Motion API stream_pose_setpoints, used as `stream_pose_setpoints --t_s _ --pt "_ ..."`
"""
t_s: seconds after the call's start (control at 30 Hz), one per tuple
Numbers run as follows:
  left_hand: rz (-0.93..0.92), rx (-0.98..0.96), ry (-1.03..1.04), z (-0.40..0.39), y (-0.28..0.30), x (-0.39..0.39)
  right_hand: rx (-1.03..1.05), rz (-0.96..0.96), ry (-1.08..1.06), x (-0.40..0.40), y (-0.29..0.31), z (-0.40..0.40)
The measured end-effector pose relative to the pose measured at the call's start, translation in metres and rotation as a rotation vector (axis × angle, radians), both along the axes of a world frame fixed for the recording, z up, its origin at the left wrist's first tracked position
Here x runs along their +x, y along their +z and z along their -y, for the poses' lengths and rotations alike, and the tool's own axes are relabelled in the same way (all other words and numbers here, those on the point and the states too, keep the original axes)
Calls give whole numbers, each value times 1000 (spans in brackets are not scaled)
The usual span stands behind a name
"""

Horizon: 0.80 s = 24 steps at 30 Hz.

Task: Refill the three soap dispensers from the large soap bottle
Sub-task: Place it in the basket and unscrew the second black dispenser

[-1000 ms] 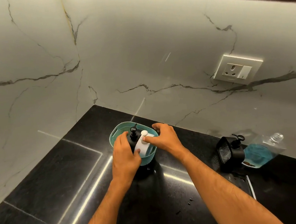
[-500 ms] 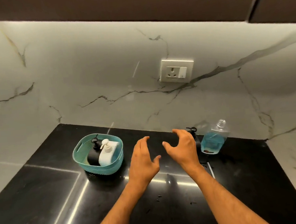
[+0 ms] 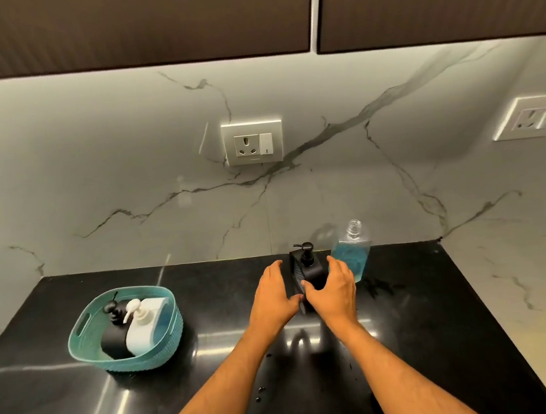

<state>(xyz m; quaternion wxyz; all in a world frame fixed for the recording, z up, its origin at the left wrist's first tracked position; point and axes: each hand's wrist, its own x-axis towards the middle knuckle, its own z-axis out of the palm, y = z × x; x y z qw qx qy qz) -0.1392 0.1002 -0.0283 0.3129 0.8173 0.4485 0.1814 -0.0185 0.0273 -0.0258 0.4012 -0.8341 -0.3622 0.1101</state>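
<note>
Two bare forearms, hands [image 3: 302, 293] bare; no sleeves, rings or watch visible.

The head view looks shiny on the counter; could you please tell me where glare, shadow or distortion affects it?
Head view: bright streaks of glare cross the black counter near the teal basket and below both hands; light under the dark cabinets washes the marble wall; the wide lens bends the counter's edges and skews the right socket; focus is mostly sharp.

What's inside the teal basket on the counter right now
Inside the teal basket stand two pump dispensers side by side: a black dispenser on the left and a white dispenser on the right. Their bases and the basket floor are hidden by the basket wall.
</note>
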Motion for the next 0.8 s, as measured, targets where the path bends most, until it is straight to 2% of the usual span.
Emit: stream_pose_setpoints --t_s 0.4,0.63,0.8 --pt "168 -37 -84 -39 -16 30 13 -89 36 11 -11 -26" --pt "118 -83 -70 -49 -18 25 81 -104 85 15 -12 -22" --pt "137 -73 -64 -52 -7 0 125 -138 213 14 -5 -9"
